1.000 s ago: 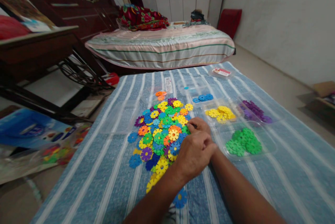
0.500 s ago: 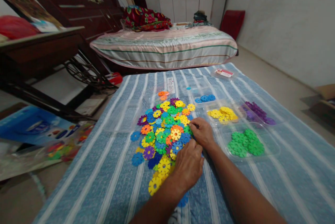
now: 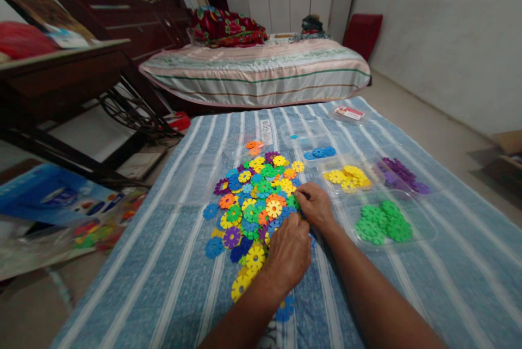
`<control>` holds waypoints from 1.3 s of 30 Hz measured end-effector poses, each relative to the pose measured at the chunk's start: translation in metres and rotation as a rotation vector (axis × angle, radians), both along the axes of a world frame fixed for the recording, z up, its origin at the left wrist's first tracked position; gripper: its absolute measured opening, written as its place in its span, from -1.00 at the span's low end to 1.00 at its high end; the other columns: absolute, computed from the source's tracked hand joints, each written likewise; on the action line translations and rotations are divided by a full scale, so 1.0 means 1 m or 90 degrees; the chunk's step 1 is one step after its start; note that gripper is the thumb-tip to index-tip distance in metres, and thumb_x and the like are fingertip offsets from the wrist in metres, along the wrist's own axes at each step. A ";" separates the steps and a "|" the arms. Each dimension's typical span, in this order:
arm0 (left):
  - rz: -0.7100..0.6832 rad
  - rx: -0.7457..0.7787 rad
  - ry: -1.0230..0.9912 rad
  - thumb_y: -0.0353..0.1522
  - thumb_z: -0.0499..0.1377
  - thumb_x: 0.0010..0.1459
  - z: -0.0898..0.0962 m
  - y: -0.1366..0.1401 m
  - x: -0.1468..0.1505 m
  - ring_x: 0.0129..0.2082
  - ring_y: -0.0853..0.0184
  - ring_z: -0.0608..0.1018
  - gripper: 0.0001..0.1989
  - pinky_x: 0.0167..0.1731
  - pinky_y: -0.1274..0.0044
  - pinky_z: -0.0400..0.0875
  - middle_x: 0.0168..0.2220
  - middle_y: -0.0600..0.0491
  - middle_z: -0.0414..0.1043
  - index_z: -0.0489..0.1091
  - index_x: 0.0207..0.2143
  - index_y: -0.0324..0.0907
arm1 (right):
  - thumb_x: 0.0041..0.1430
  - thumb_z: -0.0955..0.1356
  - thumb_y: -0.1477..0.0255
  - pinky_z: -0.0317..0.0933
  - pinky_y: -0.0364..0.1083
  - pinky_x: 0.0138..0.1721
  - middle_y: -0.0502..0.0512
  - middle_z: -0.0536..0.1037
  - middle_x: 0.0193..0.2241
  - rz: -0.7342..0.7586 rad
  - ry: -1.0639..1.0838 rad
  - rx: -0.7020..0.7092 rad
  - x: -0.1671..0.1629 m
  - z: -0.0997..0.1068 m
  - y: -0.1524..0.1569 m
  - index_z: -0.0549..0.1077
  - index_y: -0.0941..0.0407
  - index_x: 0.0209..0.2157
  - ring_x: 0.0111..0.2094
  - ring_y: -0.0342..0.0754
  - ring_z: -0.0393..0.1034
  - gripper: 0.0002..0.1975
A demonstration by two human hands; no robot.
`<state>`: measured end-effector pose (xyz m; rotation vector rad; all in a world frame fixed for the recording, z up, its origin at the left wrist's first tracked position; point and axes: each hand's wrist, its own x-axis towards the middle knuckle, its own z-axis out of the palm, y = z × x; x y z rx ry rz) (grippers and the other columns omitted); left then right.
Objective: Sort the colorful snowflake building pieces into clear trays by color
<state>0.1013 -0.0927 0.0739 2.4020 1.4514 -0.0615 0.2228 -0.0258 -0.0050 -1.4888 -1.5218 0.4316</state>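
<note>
Where heaped discs (image 3: pixel 249 212) meet open cloth (image 3: pixel 326 294), both hands (image 3: pixel 290 248) (image 3: pixel 316 206) touch their edge.

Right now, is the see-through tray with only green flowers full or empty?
Neither: it's partly filled. Green flower pieces lie in the tray, and bare see-through plastic shows to their right.

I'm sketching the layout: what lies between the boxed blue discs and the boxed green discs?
In the head view, boxed yellow discs lie between the blue discs and green discs.
</note>
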 end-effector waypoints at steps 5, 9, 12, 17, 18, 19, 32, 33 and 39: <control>-0.008 -0.010 0.011 -0.45 -0.05 0.19 0.002 0.001 -0.001 -0.14 0.18 0.47 -0.73 -0.20 0.39 0.40 -0.17 -0.08 0.38 0.39 -0.15 -0.16 | 0.11 0.28 0.41 0.23 -0.08 -0.22 0.05 0.52 -0.42 0.002 0.003 -0.006 0.000 0.000 0.000 0.52 0.08 -0.46 -0.31 -0.04 0.38 -0.82; -0.017 -0.015 0.016 -0.45 -0.04 0.19 0.003 0.001 -0.002 -0.13 0.17 0.47 -0.74 -0.18 0.38 0.41 -0.15 -0.09 0.39 0.38 -0.14 -0.16 | 0.12 0.28 0.40 0.22 -0.09 -0.21 0.05 0.52 -0.42 -0.001 0.002 -0.006 0.000 0.001 -0.001 0.51 0.07 -0.46 -0.31 -0.05 0.38 -0.81; -0.028 -0.019 0.015 -0.45 -0.03 0.19 0.003 0.001 -0.002 -0.12 0.19 0.48 -0.74 -0.15 0.38 0.41 -0.13 -0.08 0.39 0.37 -0.13 -0.15 | 0.13 0.27 0.39 0.22 -0.08 -0.21 0.06 0.51 -0.43 -0.003 0.001 -0.002 0.000 0.001 -0.001 0.51 0.08 -0.46 -0.31 -0.05 0.38 -0.80; -0.042 -0.038 0.035 -0.44 -0.04 0.20 0.006 0.000 -0.002 -0.11 0.17 0.49 -0.77 -0.14 0.36 0.41 -0.12 -0.09 0.41 0.37 -0.17 -0.17 | 0.12 0.28 0.39 0.22 -0.09 -0.23 0.05 0.51 -0.43 -0.001 0.002 -0.006 0.000 0.002 -0.001 0.50 0.08 -0.46 -0.32 -0.06 0.38 -0.81; -0.044 -0.041 0.037 -0.44 -0.04 0.20 0.006 0.000 -0.002 -0.11 0.17 0.49 -0.77 -0.14 0.36 0.41 -0.13 -0.09 0.41 0.38 -0.18 -0.17 | 0.12 0.28 0.39 0.21 -0.09 -0.23 0.05 0.51 -0.43 -0.001 0.002 -0.008 0.000 0.002 -0.001 0.51 0.08 -0.47 -0.32 -0.06 0.38 -0.81; -0.045 -0.041 0.037 -0.43 -0.04 0.20 0.006 -0.001 -0.002 -0.11 0.16 0.49 -0.77 -0.14 0.35 0.41 -0.13 -0.10 0.41 0.38 -0.18 -0.18 | 0.12 0.28 0.39 0.21 -0.09 -0.23 0.05 0.51 -0.43 -0.001 0.003 -0.009 0.000 0.002 -0.001 0.51 0.09 -0.47 -0.32 -0.06 0.38 -0.81; -0.074 -0.043 0.033 -0.35 0.03 0.21 0.005 -0.002 -0.003 -0.03 0.17 0.45 -0.80 -0.06 0.36 0.40 -0.07 -0.07 0.40 0.38 -0.16 -0.17 | 0.11 0.27 0.40 0.20 -0.09 -0.25 0.06 0.50 -0.44 0.003 -0.003 -0.001 0.000 0.004 -0.002 0.49 0.10 -0.47 -0.34 -0.05 0.37 -0.81; -0.073 -0.047 0.041 -0.35 0.02 0.22 0.006 -0.001 -0.003 -0.03 0.17 0.45 -0.80 -0.07 0.35 0.40 -0.07 -0.08 0.40 0.38 -0.16 -0.18 | 0.11 0.27 0.40 0.20 -0.09 -0.25 0.06 0.50 -0.44 0.002 -0.006 -0.003 0.000 0.004 -0.002 0.49 0.10 -0.48 -0.34 -0.04 0.37 -0.81; -0.073 -0.049 0.046 -0.35 -0.01 0.23 0.005 -0.002 -0.004 -0.03 0.16 0.47 -0.78 -0.06 0.34 0.41 -0.08 -0.06 0.43 0.37 -0.15 -0.18 | 0.12 0.27 0.39 0.21 -0.08 -0.23 0.07 0.51 -0.42 0.008 -0.002 -0.004 0.000 0.005 -0.002 0.49 0.10 -0.47 -0.32 -0.04 0.38 -0.81</control>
